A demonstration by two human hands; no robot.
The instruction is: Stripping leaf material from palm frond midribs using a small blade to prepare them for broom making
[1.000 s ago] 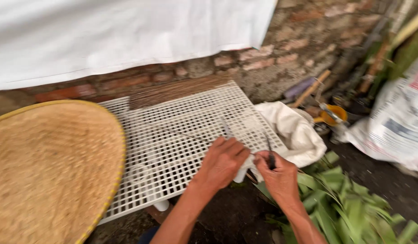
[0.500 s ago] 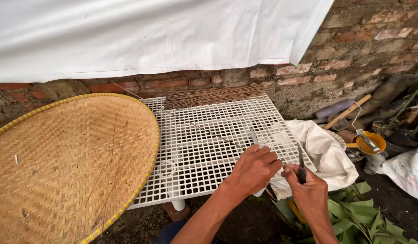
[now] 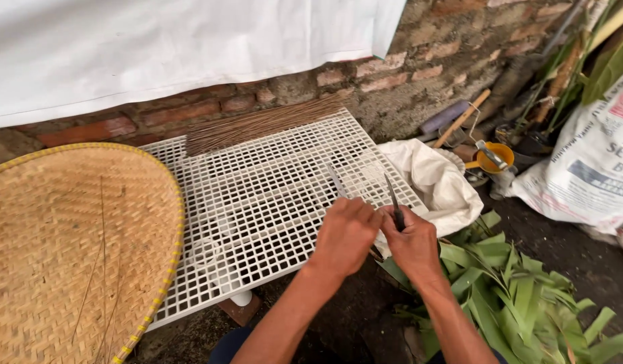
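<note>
Knife: dark narrow blade pointing up and away, handle enclosed in right hand, fist fully closed. Left hand touches the right, fingers curled shut around a thin pale strip that juts out over the grid. Both hands at near right edge of white plastic grid tray. Bundle of thin brown sticks on tray's far edge. Woven bamboo tray left. White cloth sack and green leaves right.
</note>
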